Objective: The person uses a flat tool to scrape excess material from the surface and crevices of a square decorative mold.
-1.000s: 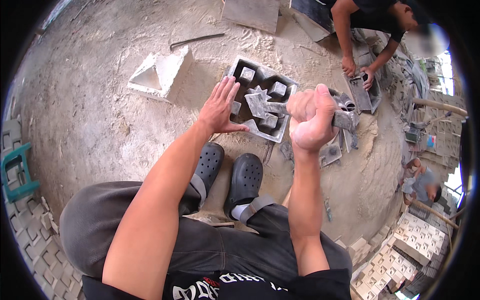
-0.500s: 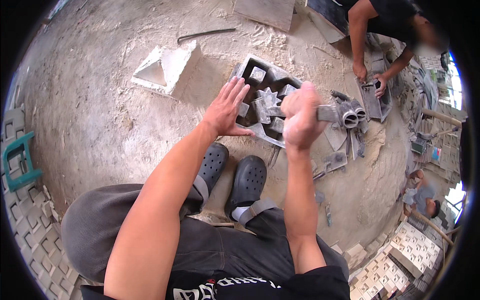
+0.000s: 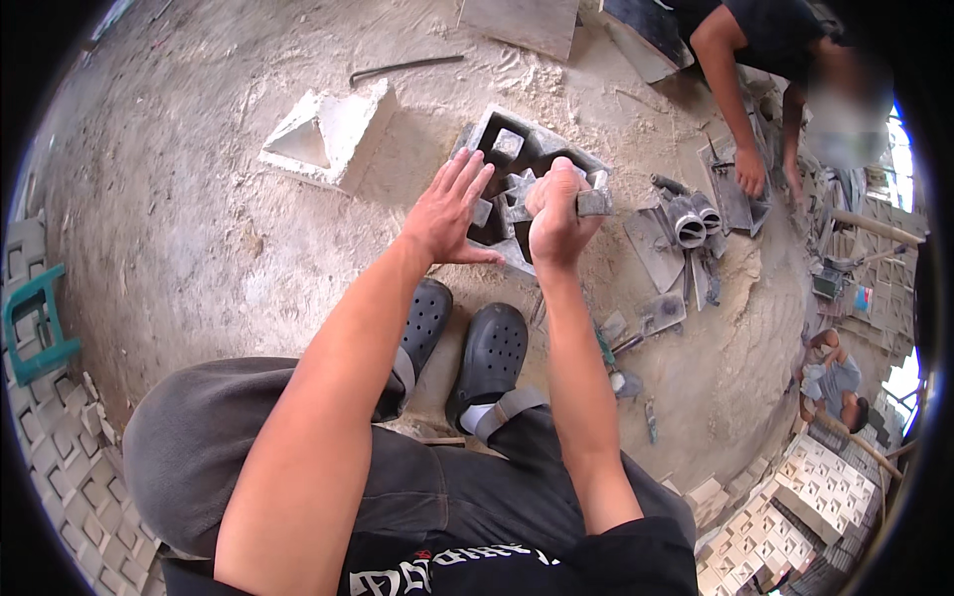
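A grey box-shaped mould [image 3: 581,159] with raised blocks and a star-shaped piece [image 3: 519,185] inside lies on the floor in front of me. My left hand [image 3: 449,211] is spread flat against the mould's left side, thumb apart, holding nothing. My right hand [image 3: 558,214] is closed in a fist around a grey flat bar [image 3: 594,203], over the right part of the mould. One end of the bar sticks out to the right of the fist; the fist hides much of the star-shaped piece and the bar's other end.
A white block with a triangular hollow [image 3: 323,139] and a bent metal rod [image 3: 407,68] lie left of the mould. Tube pieces [image 3: 688,221], plates and tools lie to the right. A co-worker's hand [image 3: 750,171] works at another mould [image 3: 730,189]. A teal stool [image 3: 40,323] stands far left.
My right fist has moved left and slightly up with the bar, over the mould's middle. My left hand has stayed on the mould's side. The co-worker's hands have shifted.
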Available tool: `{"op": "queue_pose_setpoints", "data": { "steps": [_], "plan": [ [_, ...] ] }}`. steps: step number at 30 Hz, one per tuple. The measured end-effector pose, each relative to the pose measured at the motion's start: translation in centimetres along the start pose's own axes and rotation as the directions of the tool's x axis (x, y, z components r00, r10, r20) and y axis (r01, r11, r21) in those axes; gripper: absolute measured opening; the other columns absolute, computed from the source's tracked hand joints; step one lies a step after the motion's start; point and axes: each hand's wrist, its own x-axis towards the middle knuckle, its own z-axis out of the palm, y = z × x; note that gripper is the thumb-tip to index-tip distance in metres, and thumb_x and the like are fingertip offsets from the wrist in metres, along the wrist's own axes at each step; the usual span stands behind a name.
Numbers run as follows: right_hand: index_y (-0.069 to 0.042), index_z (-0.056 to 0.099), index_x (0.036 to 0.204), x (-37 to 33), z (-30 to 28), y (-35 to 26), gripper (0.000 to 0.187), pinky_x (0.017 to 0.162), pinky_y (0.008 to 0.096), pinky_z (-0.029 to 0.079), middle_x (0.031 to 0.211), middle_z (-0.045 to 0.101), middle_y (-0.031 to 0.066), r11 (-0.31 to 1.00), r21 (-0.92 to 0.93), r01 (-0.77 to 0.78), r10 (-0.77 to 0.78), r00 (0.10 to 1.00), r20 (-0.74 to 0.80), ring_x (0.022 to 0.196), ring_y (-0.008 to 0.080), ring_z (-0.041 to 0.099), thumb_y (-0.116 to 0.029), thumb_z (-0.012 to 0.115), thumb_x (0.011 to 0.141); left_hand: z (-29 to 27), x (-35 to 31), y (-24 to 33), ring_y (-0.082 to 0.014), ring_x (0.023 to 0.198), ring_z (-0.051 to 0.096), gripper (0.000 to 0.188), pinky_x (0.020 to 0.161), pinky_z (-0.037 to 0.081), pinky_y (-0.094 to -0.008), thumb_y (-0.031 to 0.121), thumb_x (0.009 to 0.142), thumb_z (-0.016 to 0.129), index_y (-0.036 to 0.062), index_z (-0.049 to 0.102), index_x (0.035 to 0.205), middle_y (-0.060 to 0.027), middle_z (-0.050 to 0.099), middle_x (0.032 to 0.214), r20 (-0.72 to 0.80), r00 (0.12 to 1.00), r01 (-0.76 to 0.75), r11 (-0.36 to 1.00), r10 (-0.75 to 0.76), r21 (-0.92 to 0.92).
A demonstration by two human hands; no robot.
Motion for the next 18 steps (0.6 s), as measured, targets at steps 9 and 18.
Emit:
{"op": "queue_pose_setpoints", "data": {
  "steps": [9, 18],
  "plan": [
    [-0.01, 0.044, 0.057, -0.5, 0.9, -3.8, 0.046, 0.044, 0.0241, 0.027, 0.052, 0.044, -0.0034, 0.991, 0.117, 0.067, -0.052, 0.991, -0.121, 0.047, 0.0041, 0.039, -0.021, 0.049, 0.102, -0.3, -0.4, 0.1, -0.0393, 0.146, 0.017, 0.132, 0.12, 0.018, -0.0465, 0.08, 0.056, 0.07, -0.0022, 0.025, 0.149, -0.0228, 0.024, 0.155, 0.023, 0.999, 0.022, 0.999, -0.023, 0.025],
    [-0.012, 0.042, 0.057, -0.2, 1.3, -3.6, 0.045, 0.042, 0.0238, 0.026, 0.051, 0.045, -0.0036, 0.988, 0.128, 0.085, -0.063, 0.984, -0.167, 0.044, 0.0044, 0.038, -0.018, 0.049, 0.101, -0.3, -0.5, -0.4, -0.039, 0.147, 0.015, 0.132, 0.12, 0.017, -0.0461, 0.081, 0.057, 0.069, -0.0021, 0.025, 0.149, -0.0224, 0.023, 0.156, 0.037, 0.999, 0.029, 0.998, -0.031, 0.05]
  ]
}}
